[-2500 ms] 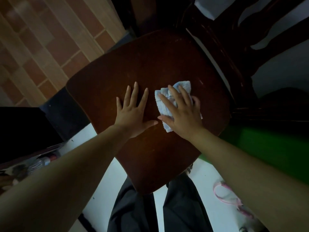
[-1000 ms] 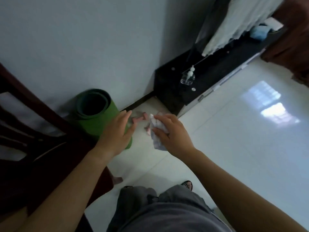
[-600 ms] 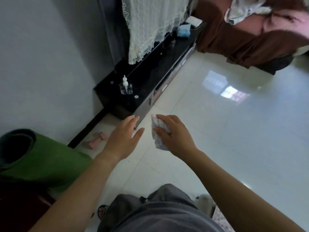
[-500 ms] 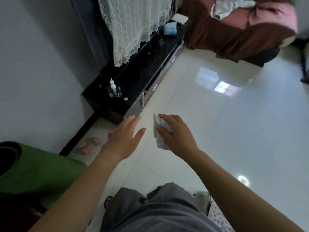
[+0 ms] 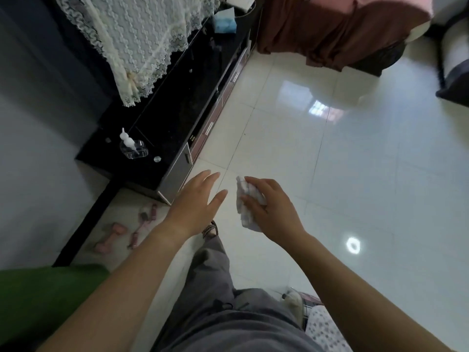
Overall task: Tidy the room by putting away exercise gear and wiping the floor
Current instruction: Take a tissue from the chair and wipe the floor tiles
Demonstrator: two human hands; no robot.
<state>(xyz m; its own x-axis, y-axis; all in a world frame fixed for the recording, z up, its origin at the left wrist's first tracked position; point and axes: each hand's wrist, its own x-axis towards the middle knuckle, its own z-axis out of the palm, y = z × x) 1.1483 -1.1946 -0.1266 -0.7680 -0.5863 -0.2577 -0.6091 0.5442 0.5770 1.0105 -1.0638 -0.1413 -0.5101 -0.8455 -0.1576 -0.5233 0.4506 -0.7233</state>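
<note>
The white tiled floor (image 5: 330, 174) shines across the whole room. Nearest me, low on the left, lies the green mat (image 5: 45, 301). My left hand (image 5: 196, 201) hangs free with its fingers spread, holding nothing. My right hand (image 5: 272, 212) pinches the crumpled cloth (image 5: 245, 207) in curled fingers, up above the floor. Farther off, a pink dumbbell (image 5: 109, 237) lies near the black cabinet (image 5: 162, 128). To wipe well, I'd bend low, press the cloth flat, and go in rows.

a crumpled pale cloth (image 5: 245, 218) held above the white floor (image 5: 355, 161); a pink dumbbell (image 5: 109, 237) lies near the green mat (image 5: 45, 295).
</note>
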